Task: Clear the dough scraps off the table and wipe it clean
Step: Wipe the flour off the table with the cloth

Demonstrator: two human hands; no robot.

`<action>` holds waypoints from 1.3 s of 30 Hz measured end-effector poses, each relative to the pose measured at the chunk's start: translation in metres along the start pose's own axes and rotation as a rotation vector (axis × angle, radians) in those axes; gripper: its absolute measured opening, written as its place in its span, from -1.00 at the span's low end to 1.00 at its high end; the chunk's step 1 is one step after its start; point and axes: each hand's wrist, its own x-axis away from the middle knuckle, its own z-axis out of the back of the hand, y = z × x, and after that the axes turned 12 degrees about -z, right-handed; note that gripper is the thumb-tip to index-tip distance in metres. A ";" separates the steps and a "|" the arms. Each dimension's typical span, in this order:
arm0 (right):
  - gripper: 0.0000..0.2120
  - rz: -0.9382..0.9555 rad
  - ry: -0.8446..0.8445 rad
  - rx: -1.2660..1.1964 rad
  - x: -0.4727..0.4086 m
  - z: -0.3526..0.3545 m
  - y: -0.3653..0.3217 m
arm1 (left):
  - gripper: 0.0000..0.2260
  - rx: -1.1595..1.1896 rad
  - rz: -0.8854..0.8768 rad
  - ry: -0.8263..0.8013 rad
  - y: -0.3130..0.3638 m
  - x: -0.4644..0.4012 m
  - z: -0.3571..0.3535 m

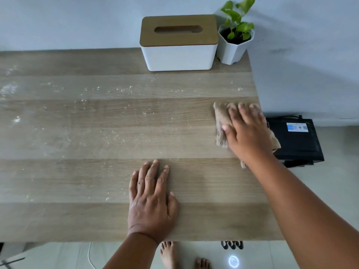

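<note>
A wooden table (97,181) fills the view. White flour specks and smears (116,90) dot its far and left parts. My right hand (246,131) presses flat on a beige cloth (220,121) at the table's right edge, fingers straight. Part of the cloth hangs past the edge under my wrist. My left hand (151,199) lies flat on the bare wood near the front edge, fingers straight, holding nothing. No lumps of dough show.
A white tissue box with a wooden lid (178,43) stands at the back right, beside a small potted plant (235,35) in the corner. A black device (295,140) sits on the floor right of the table. Bare feet (169,253) show below.
</note>
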 end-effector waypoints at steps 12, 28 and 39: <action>-0.41 0.215 -0.045 -0.065 -0.059 0.003 -0.086 | -0.40 0.004 0.004 -0.006 -0.003 0.000 0.000; -0.33 -0.093 -0.012 -0.049 -0.085 0.005 -0.113 | -0.40 -0.002 -0.011 0.008 -0.004 -0.002 0.000; -0.42 0.492 -0.039 -0.040 0.003 -0.012 -0.108 | -0.40 0.001 -0.003 0.009 -0.003 0.001 -0.002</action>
